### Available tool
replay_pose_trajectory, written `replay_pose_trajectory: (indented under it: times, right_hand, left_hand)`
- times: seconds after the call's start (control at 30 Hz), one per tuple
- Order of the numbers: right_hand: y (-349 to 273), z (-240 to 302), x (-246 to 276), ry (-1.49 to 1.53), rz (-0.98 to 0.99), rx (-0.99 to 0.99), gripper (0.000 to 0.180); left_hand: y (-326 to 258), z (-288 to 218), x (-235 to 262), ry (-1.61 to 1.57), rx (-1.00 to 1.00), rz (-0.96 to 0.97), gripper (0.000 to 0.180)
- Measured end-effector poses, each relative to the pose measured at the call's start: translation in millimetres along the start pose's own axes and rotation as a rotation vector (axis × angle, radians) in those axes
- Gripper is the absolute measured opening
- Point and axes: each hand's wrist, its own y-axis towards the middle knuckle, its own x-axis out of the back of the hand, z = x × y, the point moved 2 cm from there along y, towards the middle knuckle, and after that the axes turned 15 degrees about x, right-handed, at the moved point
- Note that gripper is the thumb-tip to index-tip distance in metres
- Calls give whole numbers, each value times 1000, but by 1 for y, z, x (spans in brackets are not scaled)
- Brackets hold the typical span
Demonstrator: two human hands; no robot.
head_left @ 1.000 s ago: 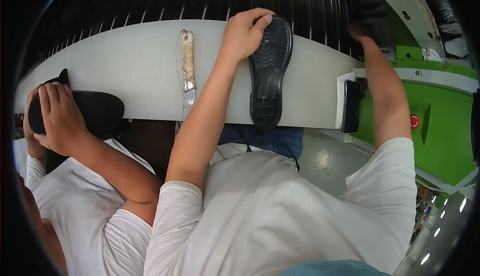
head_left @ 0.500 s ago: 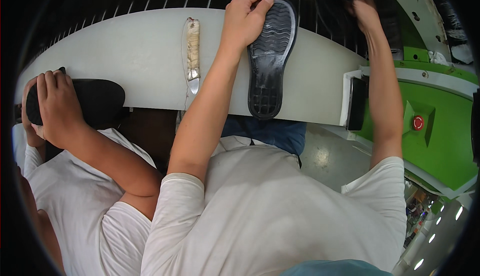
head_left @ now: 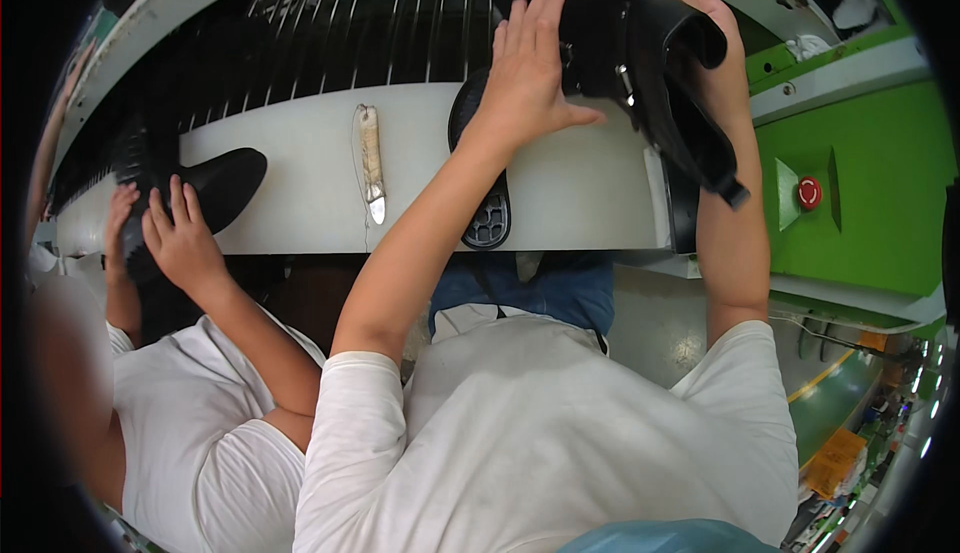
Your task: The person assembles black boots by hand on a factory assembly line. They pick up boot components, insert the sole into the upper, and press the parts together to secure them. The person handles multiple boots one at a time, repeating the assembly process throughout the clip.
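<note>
At the right end of the white table, my right hand (head_left: 720,38) grips a black boot (head_left: 610,43) with metal studs and a strap. The boot is tilted, its shaft opening toward the lower right. Beside its left side is my left hand (head_left: 525,78), open with fingers spread and thumb out; I cannot tell whether it touches the boot. A black shoe sole (head_left: 488,215) lies on the table (head_left: 300,163), partly hidden under my left wrist. To its left lies a knife (head_left: 371,163) with a wrapped pale handle and short blade.
At the left, a co-worker in a white shirt handles another black boot (head_left: 225,183) with both hands. Beyond the table run metal rollers (head_left: 400,23). A green machine panel (head_left: 850,223) with a red button (head_left: 808,193) stands at the right.
My left hand has let go of the sole, which now lies further left on the table. My right hand has brought the boot in from the far side. The view has shifted.
</note>
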Motion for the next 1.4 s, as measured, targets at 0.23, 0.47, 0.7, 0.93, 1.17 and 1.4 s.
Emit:
replay_pose_trajectory:
  times: [0.23, 0.47, 0.7, 0.93, 1.17, 1.4]
  right_hand:
    - [-31, 126, -47, -12, -48, 156, 31]
    - [-104, 144, -53, -167, -77, -49, 73]
    - [-113, 145, -59, -176, 29, -82, 69]
    - [-98, 140, -58, -88, 93, -105, 41]
    - [-95, 143, -42, 281, -22, -108, 29]
    - [-100, 143, -44, 153, -241, -13, 32]
  left_hand:
    - [-24, -61, 13, -305, 9, 281, 145]
    - [-98, -51, 8, -201, 13, 412, 161]
    - [-35, -111, 65, -707, -340, 405, 198]
    - [7, -146, 94, -390, -512, 453, 164]
    - [30, -164, 129, -314, -416, 600, 66]
    - [55, -211, 140, 1, -587, 723, 19]
